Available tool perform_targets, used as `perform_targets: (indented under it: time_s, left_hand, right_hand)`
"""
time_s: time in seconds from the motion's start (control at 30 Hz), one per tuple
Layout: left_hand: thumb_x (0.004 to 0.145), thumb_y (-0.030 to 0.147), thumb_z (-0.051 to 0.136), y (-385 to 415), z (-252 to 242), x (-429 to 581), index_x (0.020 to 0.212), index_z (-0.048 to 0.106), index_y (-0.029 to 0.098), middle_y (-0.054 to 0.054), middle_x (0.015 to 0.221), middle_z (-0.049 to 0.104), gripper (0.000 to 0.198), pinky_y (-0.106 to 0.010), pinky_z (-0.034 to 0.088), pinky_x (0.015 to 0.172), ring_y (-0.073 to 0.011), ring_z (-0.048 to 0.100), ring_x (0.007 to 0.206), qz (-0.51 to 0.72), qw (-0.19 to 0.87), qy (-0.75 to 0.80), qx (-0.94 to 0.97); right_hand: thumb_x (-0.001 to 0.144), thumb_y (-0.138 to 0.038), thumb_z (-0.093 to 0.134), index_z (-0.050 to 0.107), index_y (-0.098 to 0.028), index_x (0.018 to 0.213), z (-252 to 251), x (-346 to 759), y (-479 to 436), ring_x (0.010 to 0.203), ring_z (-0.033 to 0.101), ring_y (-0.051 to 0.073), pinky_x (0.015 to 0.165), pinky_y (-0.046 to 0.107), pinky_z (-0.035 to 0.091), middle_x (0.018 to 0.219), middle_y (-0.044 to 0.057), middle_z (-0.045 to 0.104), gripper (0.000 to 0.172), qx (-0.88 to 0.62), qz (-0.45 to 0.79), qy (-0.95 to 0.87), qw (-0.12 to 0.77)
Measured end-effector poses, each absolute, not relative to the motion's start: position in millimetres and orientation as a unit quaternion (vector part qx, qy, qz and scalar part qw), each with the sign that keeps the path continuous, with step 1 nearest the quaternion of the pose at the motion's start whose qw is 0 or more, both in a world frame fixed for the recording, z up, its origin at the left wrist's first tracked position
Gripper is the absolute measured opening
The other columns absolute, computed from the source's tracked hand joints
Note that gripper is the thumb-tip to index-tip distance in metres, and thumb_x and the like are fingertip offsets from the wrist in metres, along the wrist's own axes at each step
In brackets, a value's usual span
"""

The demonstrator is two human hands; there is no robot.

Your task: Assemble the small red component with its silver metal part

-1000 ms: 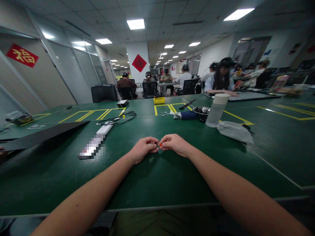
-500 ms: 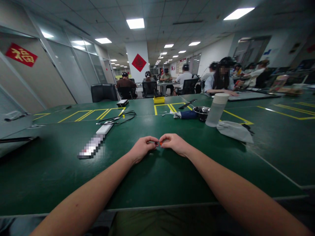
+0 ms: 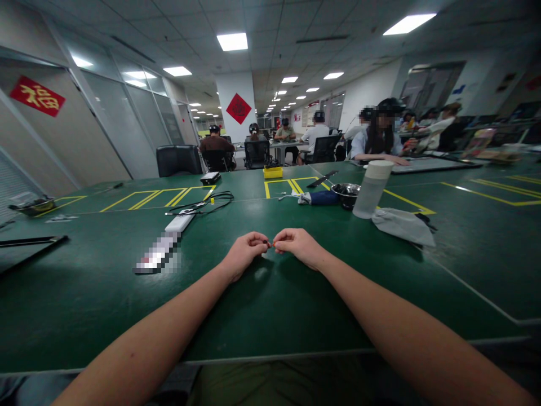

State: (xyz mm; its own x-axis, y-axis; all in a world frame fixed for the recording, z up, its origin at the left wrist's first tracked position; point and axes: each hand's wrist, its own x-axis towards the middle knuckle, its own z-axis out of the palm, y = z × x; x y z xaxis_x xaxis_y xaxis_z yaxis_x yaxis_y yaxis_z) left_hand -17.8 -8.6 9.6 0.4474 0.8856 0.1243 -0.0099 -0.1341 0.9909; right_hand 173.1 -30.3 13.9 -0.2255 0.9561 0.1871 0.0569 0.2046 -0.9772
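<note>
Just above the green table (image 3: 236,316), my left hand (image 3: 246,252) pinches a tiny dark reddish piece (image 3: 266,242) between thumb and fingertips. Close beside it, my right hand (image 3: 298,246) grips a tiny orange piece (image 3: 274,244) the same way. The fingertips of the two hands almost meet, with a narrow gap between them. Both pieces are mostly covered by fingers and too small for me to tell their kind.
Left of my hands lie a white power bank (image 3: 180,221), a pixelated phone-like object (image 3: 158,252) and a black cable (image 3: 220,203). To the right stand a translucent bottle (image 3: 372,189), a metal bowl (image 3: 347,195) and a grey pouch (image 3: 403,226). A person (image 3: 382,135) sits across the table.
My fingers have closed in further around the small pieces, so less of each shows. My forearms stay almost where they were.
</note>
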Motion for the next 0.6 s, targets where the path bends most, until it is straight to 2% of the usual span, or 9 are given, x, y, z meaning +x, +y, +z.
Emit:
perform_targets:
  time_s: [0.07,0.27,0.4,0.6]
  left_hand:
    - [0.069,0.017,0.066,-7.6,8.9,-18.0,0.089,0.06,0.015,-0.004,0.084,0.068,0.021,-0.021,0.044,0.063,-0.0113,0.061,0.07,0.407,0.574,0.341,0.624]
    - [0.067,0.013,0.068,-9.4,8.4,-16.2,0.081,0.055,0.014,-0.004,0.084,0.067,0.019,-0.027,0.047,0.074,-0.0136,0.064,0.076,0.424,0.618,0.303,0.588]
    - [0.067,0.017,0.071,-10.1,8.9,-16.4,0.085,0.058,0.015,-0.003,0.079,0.066,0.022,-0.025,0.047,0.07,-0.0128,0.063,0.073,0.416,0.609,0.311,0.6]
    - [0.067,0.023,0.073,-11.9,7.9,-16.1,0.083,0.061,0.014,-0.002,0.076,0.067,0.022,-0.024,0.046,0.067,-0.0122,0.062,0.069,0.403,0.581,0.329,0.625]
  right_hand:
    - [0.068,-0.02,0.068,0.066,-0.011,0.079,14.7,173.1,-30.5,0.063,0.062,0.013,0.064,0.025,0.048,0.068,0.004,0.067,0.014,-0.417,0.474,-0.612,0.476]
    - [0.063,-0.021,0.074,0.066,-0.012,0.078,10.1,173.2,-27.7,0.065,0.063,0.015,0.065,0.028,0.05,0.072,0.006,0.07,0.019,-0.412,0.489,-0.589,0.494]
    - [0.066,-0.023,0.072,0.066,-0.012,0.075,9.1,173.9,-27.3,0.06,0.06,0.013,0.059,0.026,0.047,0.068,0.005,0.069,0.015,-0.421,0.461,-0.602,0.497]
    - [0.066,-0.024,0.071,0.068,-0.013,0.076,8.6,172.3,-27.6,0.06,0.058,0.012,0.058,0.025,0.044,0.068,0.004,0.068,0.015,-0.417,0.434,-0.622,0.501]
